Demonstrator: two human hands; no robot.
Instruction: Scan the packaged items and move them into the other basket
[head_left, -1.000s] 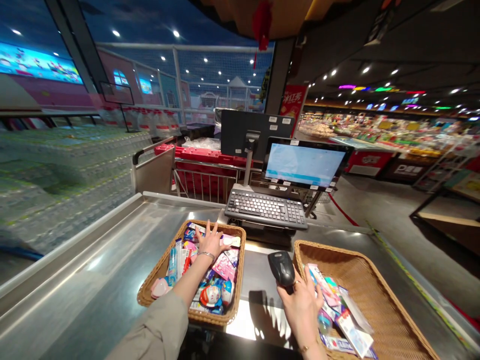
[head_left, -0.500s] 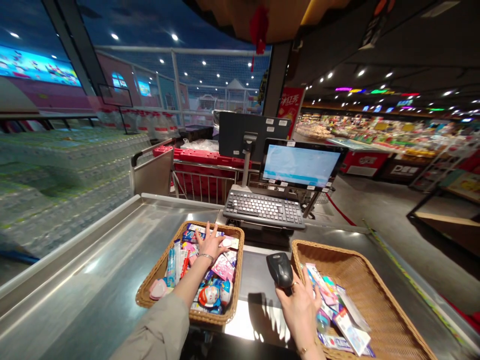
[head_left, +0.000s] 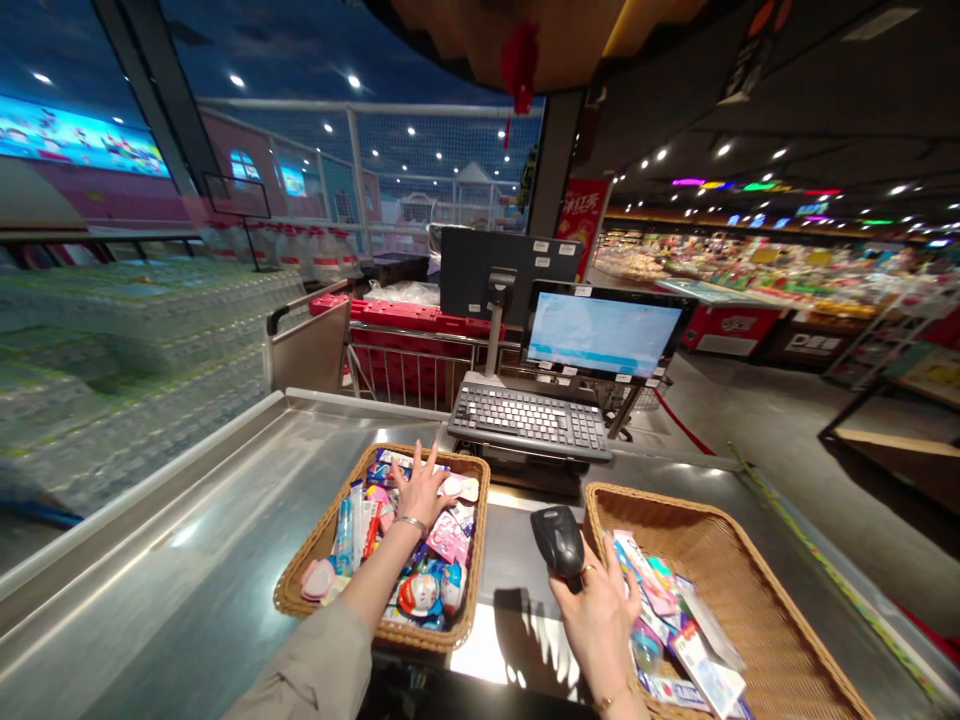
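At seven o'clock, the left hand [head_left: 420, 497] lies spread over the basket's [head_left: 427, 637] packets [head_left: 450, 540], perhaps steadying them. At five, the right hand [head_left: 602, 610] clasps a scanner [head_left: 558, 541] low, leaving its head clear

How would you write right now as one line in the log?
left hand: spread over packages in left basket | right hand: holding black scanner | right basket: more packages inside | screen: lit

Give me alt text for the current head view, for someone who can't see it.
The right hand holds a black scanner beside a wicker basket partly filled with packets; the left hand is spread over a fuller basket. Beyond are a keyboard and lit monitor.
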